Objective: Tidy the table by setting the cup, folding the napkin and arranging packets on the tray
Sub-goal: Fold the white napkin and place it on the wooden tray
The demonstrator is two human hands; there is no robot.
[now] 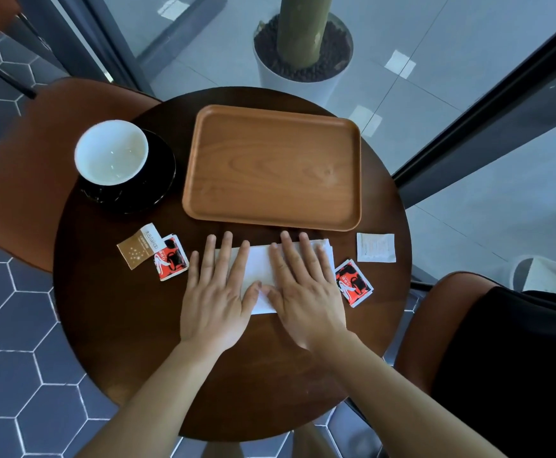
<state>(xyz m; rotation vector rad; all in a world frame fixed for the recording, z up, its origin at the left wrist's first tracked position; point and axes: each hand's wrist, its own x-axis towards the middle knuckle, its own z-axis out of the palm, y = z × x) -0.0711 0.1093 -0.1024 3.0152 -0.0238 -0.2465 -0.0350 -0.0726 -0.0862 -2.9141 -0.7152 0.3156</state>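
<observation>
Head view: a folded white napkin (pixel 260 272) is pressed flat on the round wooden table (pixel 131 342) by the left hand (pixel 218 292) and right hand (pixel 306 292), all fingers spread and released, nothing grasped. It lies just beside the near rim of the bare wooden tray (pixel 270 166). A white cup (pixel 111 153) is seated on a black saucer (pixel 160 180) at left. The crease could be skewed if either palm were slid unevenly, and the red packet (pixel 352 282) touching the right hand could be nudged away. A tan packet (pixel 139 246), another red packet (pixel 170 257) and a white packet (pixel 375 247) carry print too small to be read.
</observation>
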